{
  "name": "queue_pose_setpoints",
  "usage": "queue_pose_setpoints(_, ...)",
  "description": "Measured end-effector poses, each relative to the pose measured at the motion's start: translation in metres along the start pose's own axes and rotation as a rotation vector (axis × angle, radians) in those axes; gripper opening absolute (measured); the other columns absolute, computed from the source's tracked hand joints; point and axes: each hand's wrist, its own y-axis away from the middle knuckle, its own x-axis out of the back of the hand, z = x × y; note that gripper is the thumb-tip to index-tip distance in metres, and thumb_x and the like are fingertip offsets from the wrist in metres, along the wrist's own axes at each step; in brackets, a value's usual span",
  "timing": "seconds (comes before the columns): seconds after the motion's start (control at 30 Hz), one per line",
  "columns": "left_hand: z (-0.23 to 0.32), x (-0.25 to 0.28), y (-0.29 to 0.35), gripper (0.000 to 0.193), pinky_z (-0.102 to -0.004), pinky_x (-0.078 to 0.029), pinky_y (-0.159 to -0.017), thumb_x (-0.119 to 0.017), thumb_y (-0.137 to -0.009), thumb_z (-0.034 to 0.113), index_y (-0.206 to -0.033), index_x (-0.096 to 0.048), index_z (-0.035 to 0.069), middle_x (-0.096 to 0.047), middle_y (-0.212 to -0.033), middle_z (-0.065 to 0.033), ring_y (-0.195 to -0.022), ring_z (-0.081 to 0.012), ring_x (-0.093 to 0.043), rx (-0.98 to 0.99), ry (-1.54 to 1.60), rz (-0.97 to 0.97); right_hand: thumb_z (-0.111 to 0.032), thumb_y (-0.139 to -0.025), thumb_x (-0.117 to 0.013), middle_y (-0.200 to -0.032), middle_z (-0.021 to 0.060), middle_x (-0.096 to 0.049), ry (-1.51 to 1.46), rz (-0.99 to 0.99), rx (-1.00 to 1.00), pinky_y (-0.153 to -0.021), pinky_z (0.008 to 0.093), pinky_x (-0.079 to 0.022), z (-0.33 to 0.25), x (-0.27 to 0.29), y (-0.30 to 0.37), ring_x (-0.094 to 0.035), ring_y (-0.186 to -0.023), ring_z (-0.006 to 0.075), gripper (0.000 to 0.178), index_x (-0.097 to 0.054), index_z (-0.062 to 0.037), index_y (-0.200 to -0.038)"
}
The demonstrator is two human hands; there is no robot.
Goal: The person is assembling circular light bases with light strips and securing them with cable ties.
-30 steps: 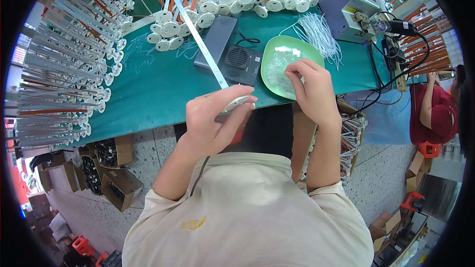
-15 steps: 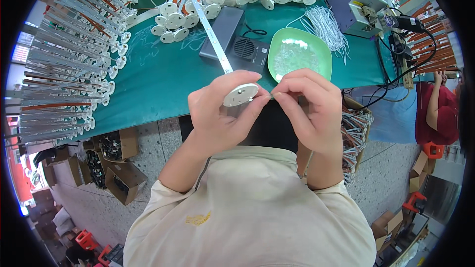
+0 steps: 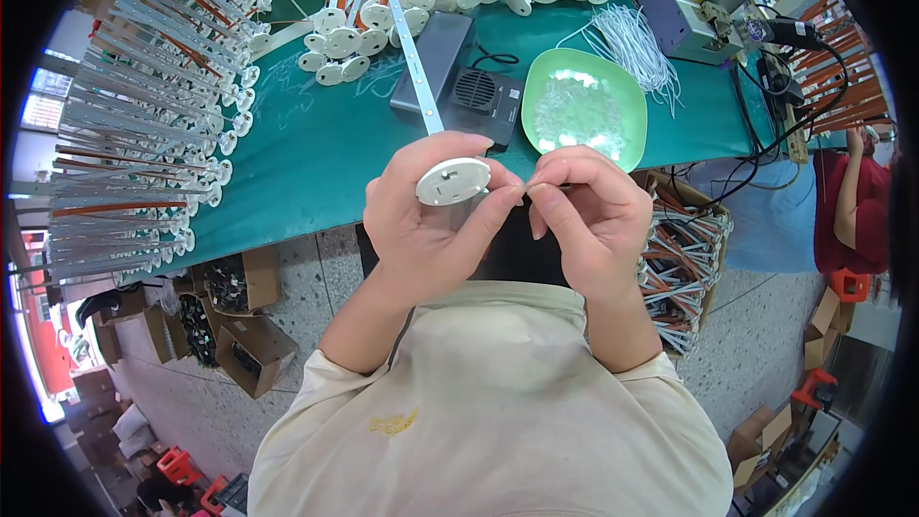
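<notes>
My left hand [image 3: 407, 220] is closed on an LED strip light, a narrow pale bar [image 3: 418, 77] with a round white disc [image 3: 452, 181] at its near end. The bar slants up and away over the table, while the disc rests by my palm, between thumb and fingers. My right hand [image 3: 595, 215] is closed in a pinch, its fingertips meeting my left thumb tip just right of the disc. Whatever lies between those fingertips is too small to make out. Just beyond my right hand stands a green bowl [image 3: 636, 134] of small clear pieces [image 3: 574, 110].
A dark grey box-shaped device [image 3: 486, 101] sits behind the strip. White wires [image 3: 637, 53] lie beside a purple-grey machine [image 3: 684, 5] with black cables. Disc-ended strips [image 3: 144, 134] crowd the left and back. Cardboard boxes [image 3: 251, 354] stand on the floor; a person in red [image 3: 852, 196] is at right.
The disc has shifted slightly left and shows more of its face. My right hand's fingers have drawn closer together, and the whole view has shifted a little.
</notes>
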Motion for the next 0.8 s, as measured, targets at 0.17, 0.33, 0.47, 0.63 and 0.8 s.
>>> queue_pose_setpoints(0.17,0.007,0.001,0.001,0.051,-0.0377,-0.055,-0.082,-0.060,-0.094,0.019,-0.134,-0.039,-0.005,-0.063,-0.107,-0.0281,-0.094,-0.0317,-0.068,0.123,0.184,-0.048,0.012,-0.085,-0.061,-0.094,0.0108,-0.061,0.018,0.131,0.074,-0.054,0.0201,-0.049,-0.001,-0.002,0.002,-0.060,-0.068,0.0098,0.008,-0.062,0.0076,-0.091)
queue_pose_setpoints(0.33,0.029,0.007,-0.006,0.069,-0.0492,-0.051,-0.092,-0.034,-0.103,0.047,-0.149,-0.022,-0.002,-0.054,-0.120,-0.0394,-0.107,-0.0457,-0.062,0.271,0.411,-0.078,0.013,-0.082,-0.065,-0.089,0.0123,-0.062,0.183,0.178,0.310,-0.052,0.0212,-0.044,-0.009,-0.010,0.001,-0.055,-0.064,0.0111,0.011,-0.061,0.0074,-0.091)
queue_pose_setpoints(0.47,0.026,0.015,-0.008,0.063,-0.0510,-0.053,-0.090,-0.039,-0.104,0.036,-0.150,-0.019,-0.002,-0.048,-0.126,-0.0428,-0.108,-0.0497,-0.059,0.230,0.446,-0.178,0.011,-0.076,-0.072,-0.084,0.0131,-0.063,0.295,0.136,0.429,-0.050,0.0230,-0.041,-0.021,-0.025,0.003,-0.053,-0.062,0.0166,0.018,-0.063,0.0046,-0.090)
queue_pose_setpoints(0.63,0.011,0.024,-0.005,0.056,-0.0519,-0.053,-0.090,-0.051,-0.100,0.032,-0.147,-0.033,0.006,-0.050,-0.125,-0.0417,-0.109,-0.0478,-0.060,0.069,0.501,-0.255,0.011,-0.069,-0.074,-0.085,0.0128,-0.063,0.380,0.120,0.564,-0.052,0.0263,-0.044,-0.025,-0.029,-0.001,-0.055,-0.062,0.0204,0.023,-0.065,0.0044,-0.089)
queue_pose_setpoints(0.8,0.012,0.022,-0.001,0.057,-0.0510,-0.053,-0.088,-0.067,-0.092,0.030,-0.141,-0.044,0.012,-0.056,-0.119,-0.0384,-0.110,-0.0448,-0.061,0.065,0.423,-0.172,0.009,-0.081,-0.068,-0.092,0.0138,-0.061,0.434,0.027,0.617,-0.051,0.0233,-0.038,-0.020,-0.027,-0.002,-0.050,-0.064,0.0161,0.017,-0.060,0.0039,-0.094)
